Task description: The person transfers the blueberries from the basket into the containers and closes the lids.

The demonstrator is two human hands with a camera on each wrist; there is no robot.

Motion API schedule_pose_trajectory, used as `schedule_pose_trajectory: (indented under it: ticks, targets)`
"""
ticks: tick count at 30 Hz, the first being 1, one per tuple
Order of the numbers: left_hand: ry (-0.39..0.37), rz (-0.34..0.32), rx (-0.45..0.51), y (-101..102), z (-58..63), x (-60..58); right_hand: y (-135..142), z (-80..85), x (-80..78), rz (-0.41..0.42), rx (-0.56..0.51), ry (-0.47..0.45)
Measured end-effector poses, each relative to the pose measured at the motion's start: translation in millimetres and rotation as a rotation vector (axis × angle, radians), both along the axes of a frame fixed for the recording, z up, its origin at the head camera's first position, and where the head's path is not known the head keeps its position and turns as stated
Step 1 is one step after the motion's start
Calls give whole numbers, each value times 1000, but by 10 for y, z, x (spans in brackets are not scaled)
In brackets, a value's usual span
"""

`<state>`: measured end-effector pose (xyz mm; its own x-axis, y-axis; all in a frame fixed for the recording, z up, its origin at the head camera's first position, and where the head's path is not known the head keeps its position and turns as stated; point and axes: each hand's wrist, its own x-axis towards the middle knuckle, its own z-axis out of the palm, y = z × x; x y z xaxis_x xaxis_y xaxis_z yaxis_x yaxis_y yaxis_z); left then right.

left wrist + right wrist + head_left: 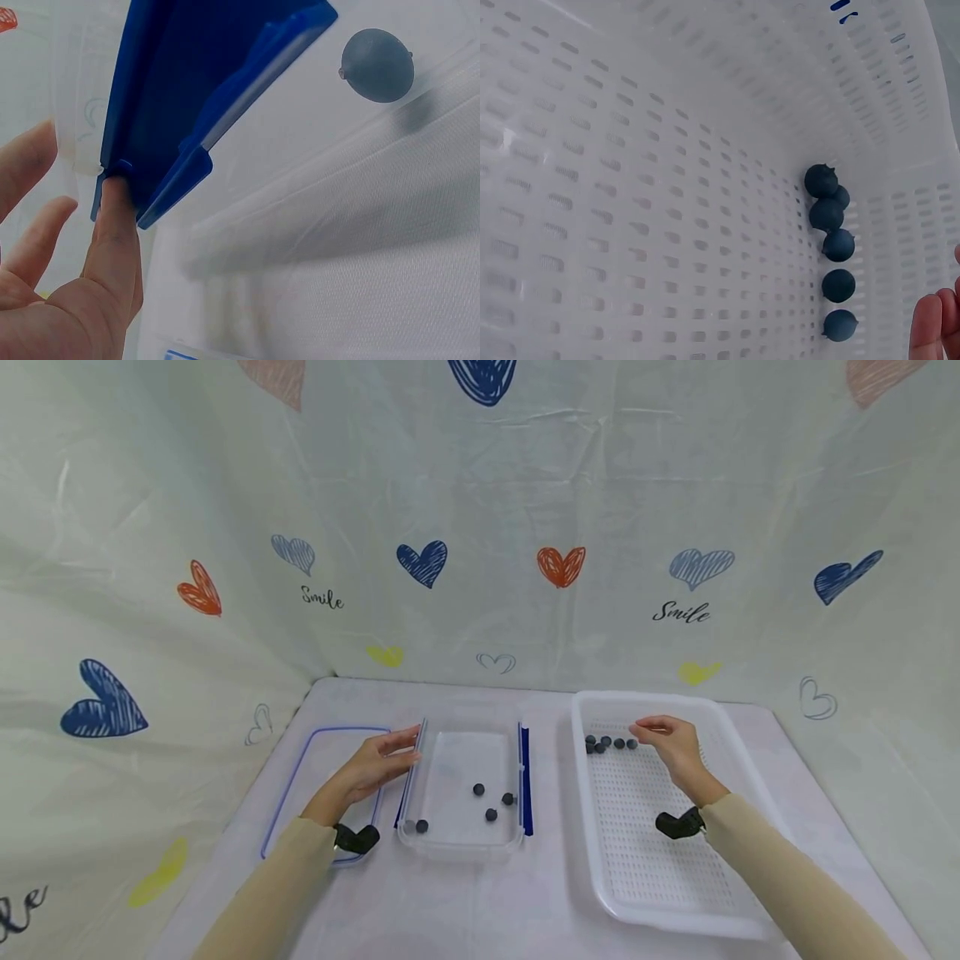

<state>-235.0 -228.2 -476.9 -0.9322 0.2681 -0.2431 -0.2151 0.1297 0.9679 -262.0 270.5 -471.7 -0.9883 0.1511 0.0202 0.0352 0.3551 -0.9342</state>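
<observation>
Hovering right hand [671, 747]: it's hanging over the far end of the white perforated basket [660, 877], fingers loosely bent, tips narrow, and no ball is showing between them.
Dark blueberry-like balls [619, 743]: six are sitting near the basket's far left corner, some bunching, others stringing out towards the hand.
End ball [632, 744]: it's lying just below the fingertips and standing apart from its neighbour, so for what is looking like a one-at-a-time pick, it's offering the cleanest grip.
Nubs on the balls: they're poking out, so thumb and forefinger are probably needing the round sides, with light, even pressure; a hard squeeze from above is risking a roll along the slotted floor.
Left hand [375, 764]: its fingers are lying spread fairly wide, gripping nothing, touching the left side of the clear plastic box [468, 752], one fingertip resting at a blue latch [202, 82]; gentle steadying is suiting this, since a shove is likely sliding the box.
Box contents: four balls [491, 815] are resting inside, apparently loose, so any tilt is risking a scatter.
Blue-edged lid [322, 756]: it's lying left of the box, partly hidden by the left arm, so the sleeve [262, 893] is wanting clearance.
</observation>
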Motion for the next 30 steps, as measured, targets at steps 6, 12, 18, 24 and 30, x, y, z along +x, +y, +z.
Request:
schedule_pose_trajectory:
  ticks: [6, 12, 18, 24, 30]
  targets:
    - [2, -4, -6, 1, -4, -27, 44, -113, -46, -39, 21, 2]
    - [-9, 8, -7, 22, -13, -34, 54, -247, -66, -82, 93, -38]
    - [-5, -1, 3, 25, -2, -30, 51, -340, -96, -107, 114, -10]
    - [2, -7, 1, 19, -4, -32, 66, -424, -112, -116, 181, -11]
    - [1, -14, 4, -5, -18, -19, 31, -475, -117, -123, 203, -23]
